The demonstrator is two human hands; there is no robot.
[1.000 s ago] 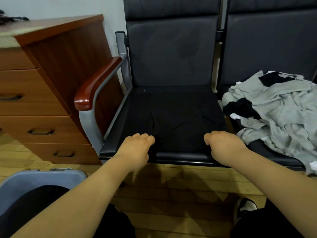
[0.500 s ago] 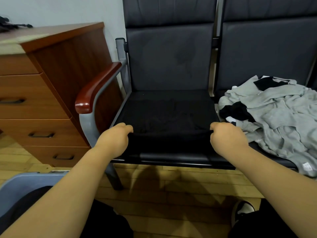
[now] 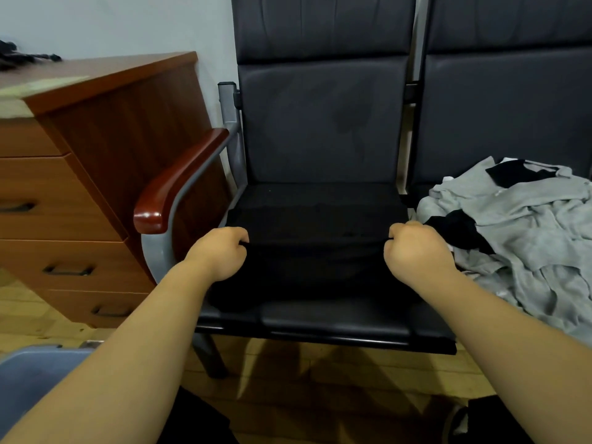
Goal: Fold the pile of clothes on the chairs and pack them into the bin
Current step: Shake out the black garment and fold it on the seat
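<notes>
A black garment (image 3: 315, 238) lies spread on the seat of the left black chair (image 3: 320, 123). My left hand (image 3: 221, 251) grips the garment's left side with curled fingers. My right hand (image 3: 413, 248) grips its right side the same way, and the near part is lifted and doubled over between them. A pile of grey and black clothes (image 3: 525, 232) sits on the right chair seat. The grey bin (image 3: 35, 376) shows at the bottom left, partly hidden by my left forearm.
A wooden drawer unit (image 3: 80, 200) stands left of the chair, beside the red-brown armrest (image 3: 179, 184). The floor is light wood planks. My shoe (image 3: 458, 424) is at the bottom right.
Both hands have gripped the garment's near edge and carried it from the seat's front edge away from me, folding the cloth over itself. They also moved wider apart.
</notes>
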